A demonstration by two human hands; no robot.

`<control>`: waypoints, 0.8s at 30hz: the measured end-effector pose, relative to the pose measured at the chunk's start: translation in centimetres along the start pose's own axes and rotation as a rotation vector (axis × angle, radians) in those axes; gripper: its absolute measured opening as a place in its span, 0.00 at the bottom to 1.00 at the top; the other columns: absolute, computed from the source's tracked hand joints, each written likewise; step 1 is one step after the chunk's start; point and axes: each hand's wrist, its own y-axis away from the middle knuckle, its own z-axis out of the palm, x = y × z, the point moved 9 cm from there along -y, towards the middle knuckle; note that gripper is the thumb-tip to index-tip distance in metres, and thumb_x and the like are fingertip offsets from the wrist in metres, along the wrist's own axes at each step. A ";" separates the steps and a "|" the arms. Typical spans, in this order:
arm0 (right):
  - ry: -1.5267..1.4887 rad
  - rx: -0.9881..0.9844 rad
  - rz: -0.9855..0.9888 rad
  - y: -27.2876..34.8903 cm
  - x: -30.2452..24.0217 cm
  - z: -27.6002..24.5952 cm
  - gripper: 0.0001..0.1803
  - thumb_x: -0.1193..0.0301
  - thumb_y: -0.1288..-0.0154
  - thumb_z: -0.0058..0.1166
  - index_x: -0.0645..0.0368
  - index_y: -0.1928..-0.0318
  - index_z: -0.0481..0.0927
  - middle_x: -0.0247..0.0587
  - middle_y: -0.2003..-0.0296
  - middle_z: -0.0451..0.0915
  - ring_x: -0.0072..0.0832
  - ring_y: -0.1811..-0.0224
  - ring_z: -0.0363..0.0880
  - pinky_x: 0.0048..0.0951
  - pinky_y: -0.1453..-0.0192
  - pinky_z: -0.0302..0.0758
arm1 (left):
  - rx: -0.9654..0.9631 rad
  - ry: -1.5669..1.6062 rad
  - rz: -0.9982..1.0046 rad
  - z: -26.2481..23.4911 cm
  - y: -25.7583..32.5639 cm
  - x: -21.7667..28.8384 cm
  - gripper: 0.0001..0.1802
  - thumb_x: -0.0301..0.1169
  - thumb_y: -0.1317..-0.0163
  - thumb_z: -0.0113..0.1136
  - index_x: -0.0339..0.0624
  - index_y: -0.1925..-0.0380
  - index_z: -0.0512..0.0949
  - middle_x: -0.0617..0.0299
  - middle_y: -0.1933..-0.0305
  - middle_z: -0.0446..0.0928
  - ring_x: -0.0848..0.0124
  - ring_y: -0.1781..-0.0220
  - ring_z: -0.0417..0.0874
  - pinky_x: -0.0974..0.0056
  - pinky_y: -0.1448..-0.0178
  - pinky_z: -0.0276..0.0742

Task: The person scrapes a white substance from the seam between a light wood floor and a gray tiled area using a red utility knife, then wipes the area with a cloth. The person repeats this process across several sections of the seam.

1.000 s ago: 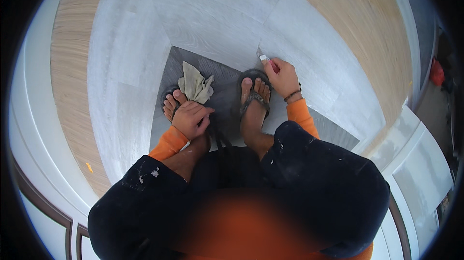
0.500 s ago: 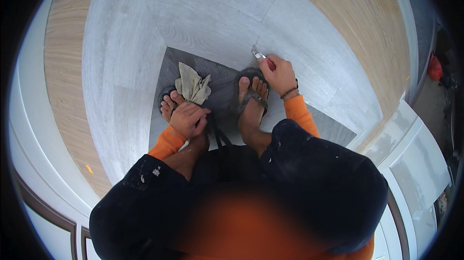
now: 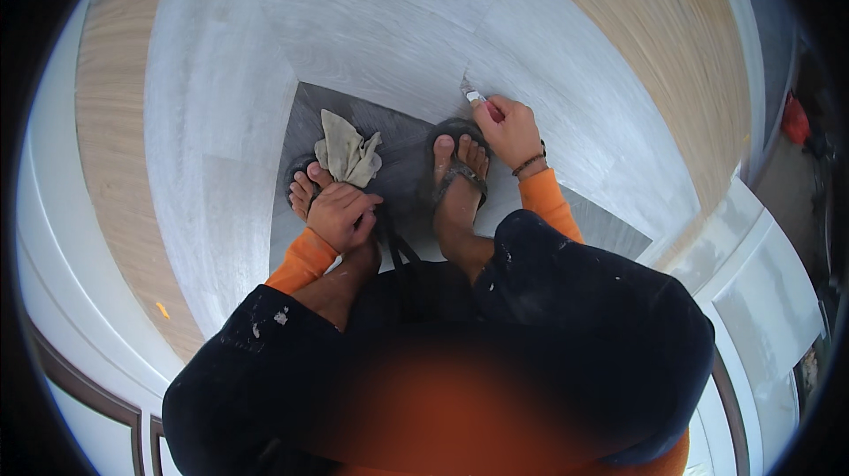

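Observation:
My right hand (image 3: 513,133) is closed around the red handle of a putty knife (image 3: 472,93). Its narrow metal blade touches or nearly touches the pale grey wood-grain panel (image 3: 398,29), by a small dark mark. Over by my left foot, my left hand (image 3: 343,214) is curled, its fingers pointing right. A crumpled beige rag (image 3: 348,154) sticks out just beyond those knuckles and seems gripped at its lower end; the fingers' undersides are hidden.
My sandalled feet (image 3: 457,166) stand on a dark grey wood-grain floor (image 3: 402,133) with a pointed corner. Pale panels rise around it, bordered by tan wood (image 3: 124,157). A red item (image 3: 795,120) lies at the far right, past white boards (image 3: 768,299).
The blade and right hand have shifted very slightly along the grey panel. The left hand and rag keep their place; the whole view has moved a little.

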 end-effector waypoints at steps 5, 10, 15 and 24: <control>0.052 -0.007 0.021 -0.1 -0.2 0.0 0.21 0.53 0.33 0.59 0.60 0.69 0.85 0.54 0.73 0.85 0.56 0.68 0.85 0.50 0.63 0.81 | -0.005 0.009 0.006 0.0 0.0 -0.1 0.15 0.23 0.50 0.64 0.43 0.60 0.85 0.62 0.70 0.81 0.60 0.65 0.83 0.56 0.56 0.78; 0.082 -0.013 -0.009 -0.5 -0.5 -0.1 0.21 0.53 0.34 0.59 0.59 0.69 0.86 0.55 0.73 0.85 0.57 0.68 0.85 0.50 0.63 0.81 | 0.002 -0.002 -0.005 0.1 0.1 -0.2 0.15 0.23 0.51 0.64 0.44 0.60 0.85 0.63 0.70 0.81 0.60 0.65 0.83 0.57 0.56 0.78; 0.018 -0.002 -0.056 -0.4 -0.5 -0.1 0.20 0.54 0.34 0.59 0.60 0.70 0.85 0.55 0.74 0.84 0.56 0.69 0.85 0.50 0.64 0.80 | 0.002 -0.007 0.003 0.1 0.0 0.0 0.15 0.23 0.50 0.64 0.44 0.60 0.85 0.63 0.70 0.81 0.60 0.65 0.83 0.56 0.55 0.78; -0.064 0.077 -0.034 0.2 -0.3 -0.2 0.21 0.56 0.33 0.60 0.64 0.70 0.82 0.54 0.77 0.81 0.50 0.74 0.80 0.45 0.68 0.76 | -0.011 -0.015 -0.006 0.1 -0.1 0.1 0.13 0.23 0.49 0.63 0.44 0.61 0.85 0.62 0.70 0.82 0.60 0.65 0.83 0.56 0.55 0.78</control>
